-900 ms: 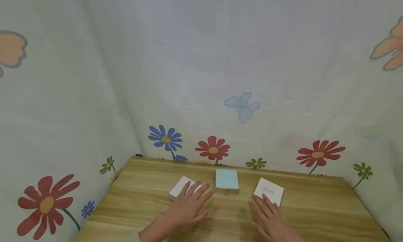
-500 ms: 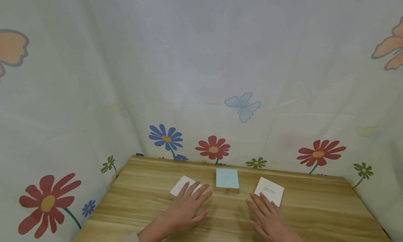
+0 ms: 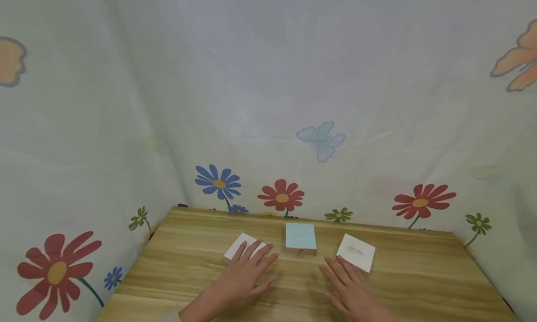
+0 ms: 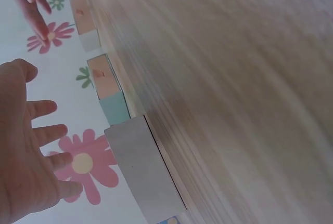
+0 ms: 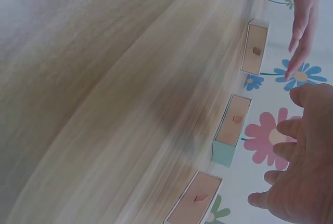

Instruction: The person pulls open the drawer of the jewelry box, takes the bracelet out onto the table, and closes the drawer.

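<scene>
Three small boxes stand in a shallow arc on the table: a white box point(image 3: 237, 243) at left, a light blue box point(image 3: 300, 236) in the middle, and a white box with faint lettering point(image 3: 357, 252) at right. My left hand point(image 3: 240, 279) is held with fingers spread and overlaps the left box in the head view. In the left wrist view the same hand point(image 4: 26, 151) is raised above the table, with nothing in it. My right hand point(image 3: 353, 291), also spread, overlaps the near edge of the right box. Brown drawer fronts point(image 5: 234, 120) with small tabs show in the right wrist view.
The boxes stand on a wood-grain table point(image 3: 402, 275), toward its far edge. A pale curtain point(image 3: 251, 79) printed with flowers and butterflies hangs behind the table and along both sides.
Both hands have shifted slightly left, my right hand a little more, so more of the right white box shows. The boxes stay in place; the head view has moved slightly.
</scene>
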Available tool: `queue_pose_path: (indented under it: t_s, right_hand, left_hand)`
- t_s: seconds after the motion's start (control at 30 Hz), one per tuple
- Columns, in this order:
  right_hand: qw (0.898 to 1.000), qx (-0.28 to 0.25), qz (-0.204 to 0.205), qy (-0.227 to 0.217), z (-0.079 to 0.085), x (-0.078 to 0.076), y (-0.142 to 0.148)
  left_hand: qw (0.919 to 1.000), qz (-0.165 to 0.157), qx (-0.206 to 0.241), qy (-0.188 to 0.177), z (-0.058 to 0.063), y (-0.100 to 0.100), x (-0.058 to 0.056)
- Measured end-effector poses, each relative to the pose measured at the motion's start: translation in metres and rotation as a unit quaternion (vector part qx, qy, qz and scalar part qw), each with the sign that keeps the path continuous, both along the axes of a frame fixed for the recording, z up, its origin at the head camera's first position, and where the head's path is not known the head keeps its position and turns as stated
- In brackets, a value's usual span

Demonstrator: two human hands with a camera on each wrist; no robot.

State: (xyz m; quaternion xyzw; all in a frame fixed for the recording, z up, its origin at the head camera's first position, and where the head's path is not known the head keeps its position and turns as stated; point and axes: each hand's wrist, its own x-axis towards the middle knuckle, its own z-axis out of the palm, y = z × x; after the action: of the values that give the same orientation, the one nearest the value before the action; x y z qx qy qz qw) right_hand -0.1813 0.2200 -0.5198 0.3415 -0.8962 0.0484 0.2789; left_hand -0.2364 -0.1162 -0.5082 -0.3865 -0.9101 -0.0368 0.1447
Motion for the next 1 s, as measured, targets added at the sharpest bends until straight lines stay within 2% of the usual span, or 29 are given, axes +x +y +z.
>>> queue_pose_path:
  t_s: [0.17, 0.43, 0.57, 0.8, 1.0]
  right_hand:
    - [1.000, -0.008, 0.008, -0.023, 0.005, 0.000, -0.008]
    - [1.000, -0.004, 0.015, -0.022, 0.003, -0.002, -0.017]
    - [0.999, 0.001, 0.010, -0.053, 0.003, -0.002, -0.021]
    - [0.991, -0.012, 0.013, -0.134, 0.002, -0.003, -0.030]
    - [0.992, -0.016, 0.018, -0.127, 0.001, -0.006, -0.036]
  left_hand:
    - [0.9999, 0.011, -0.011, 0.005, -0.002, -0.003, -0.002]
    - [0.9990, 0.043, -0.002, -0.007, -0.012, -0.013, -0.009]
    - [0.9987, 0.049, 0.011, -0.012, -0.014, -0.018, -0.012]
    - [0.9968, 0.077, -0.009, -0.019, -0.020, -0.029, -0.016]
    - [0.9953, 0.092, -0.013, -0.026, -0.020, -0.036, -0.019]
